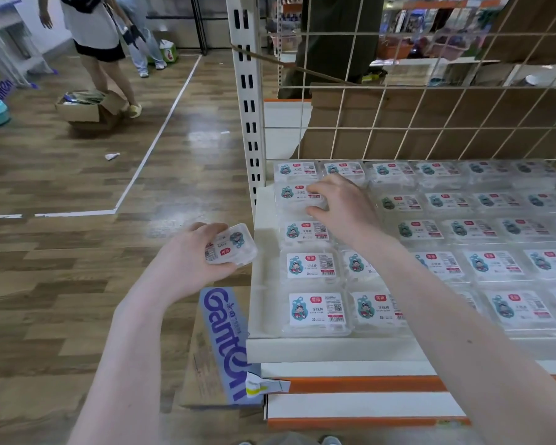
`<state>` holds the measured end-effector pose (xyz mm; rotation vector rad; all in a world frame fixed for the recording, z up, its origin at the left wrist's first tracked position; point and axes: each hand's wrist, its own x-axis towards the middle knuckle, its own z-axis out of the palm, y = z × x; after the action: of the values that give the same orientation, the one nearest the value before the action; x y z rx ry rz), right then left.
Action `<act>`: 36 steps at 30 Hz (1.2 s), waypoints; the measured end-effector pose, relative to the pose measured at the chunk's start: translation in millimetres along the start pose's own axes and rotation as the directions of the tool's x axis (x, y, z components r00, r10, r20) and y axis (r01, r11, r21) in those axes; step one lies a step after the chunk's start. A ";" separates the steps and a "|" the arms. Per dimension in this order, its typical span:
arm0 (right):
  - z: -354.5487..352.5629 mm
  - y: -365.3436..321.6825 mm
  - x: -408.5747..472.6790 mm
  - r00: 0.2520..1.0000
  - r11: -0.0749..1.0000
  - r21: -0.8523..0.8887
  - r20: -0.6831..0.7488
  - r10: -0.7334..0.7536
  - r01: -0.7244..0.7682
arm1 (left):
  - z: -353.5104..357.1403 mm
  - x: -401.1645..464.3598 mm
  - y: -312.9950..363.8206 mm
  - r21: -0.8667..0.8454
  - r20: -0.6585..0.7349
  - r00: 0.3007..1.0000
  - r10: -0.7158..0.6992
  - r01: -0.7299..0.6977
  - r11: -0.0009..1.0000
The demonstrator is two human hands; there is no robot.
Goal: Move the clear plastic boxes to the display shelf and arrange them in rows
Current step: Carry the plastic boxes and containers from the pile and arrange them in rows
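L hand (190,255): off the shelf's left edge, fingers curled round one clear box (231,244), label facing up, box to the hand's right.
R hand (341,200): over shelf (318,346), fingers and thumb pinching box in 2nd row from back (294,197), left col.
Other boxes (463,248): flat on shelf in rows, labels up.
Floor: cardboard carton (219,345) below L hand, beside shelf.

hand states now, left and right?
Left hand: grips a clear plastic box, off the shelf's left edge.
Right hand: fingers curled round a box on the shelf, second row from back.
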<state>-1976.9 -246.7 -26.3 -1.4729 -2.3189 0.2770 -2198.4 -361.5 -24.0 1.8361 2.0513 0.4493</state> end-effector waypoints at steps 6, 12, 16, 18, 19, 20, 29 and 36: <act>-1.9 -2.2 -6.7 1.000 1.000 0.012 -0.001 0.022 -0.022 | -4.3 -1.3 -6.0 0.003 0.021 0.999 0.034 -0.034 0.999; -12.5 6.8 -29.4 0.992 0.992 -0.038 -0.051 0.116 -0.118 | -7.6 -3.0 -2.2 -0.012 0.036 0.994 0.104 -0.104 0.995; -22.4 28.6 -52.4 0.974 0.971 -0.095 -0.091 0.209 -0.218 | -4.1 -1.3 12.4 0.007 0.061 0.985 0.160 -0.161 0.987; -28.5 41.3 -63.8 0.964 0.962 -0.090 -0.095 0.248 -0.257 | -0.3 0.7 24.6 0.018 0.059 0.983 0.176 -0.178 0.984; -31.8 48.2 -69.0 0.960 0.958 -0.093 -0.093 0.263 -0.271 | 2.1 1.3 32.3 0.028 0.060 0.982 0.182 -0.184 0.983; -35.4 55.5 -73.6 0.958 0.955 -0.100 -0.094 0.270 -0.279 | 4.9 1.8 40.8 0.042 0.061 0.980 0.191 -0.194 0.980; -73.1 125.2 -85.1 0.956 0.949 -0.115 -0.035 0.293 -0.295 | 40.5 9.5 125.1 0.057 0.063 0.980 0.188 -0.191 0.980; -75.8 164.4 -78.5 0.979 0.973 -0.112 0.011 0.203 -0.200 | 68.7 23.2 175.0 0.090 0.014 0.999 0.051 -0.052 0.995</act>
<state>-1779.7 -249.1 -33.1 -1.7725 -2.2357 0.2233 -2014.6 -319.1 -6.2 1.9428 2.0519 0.3632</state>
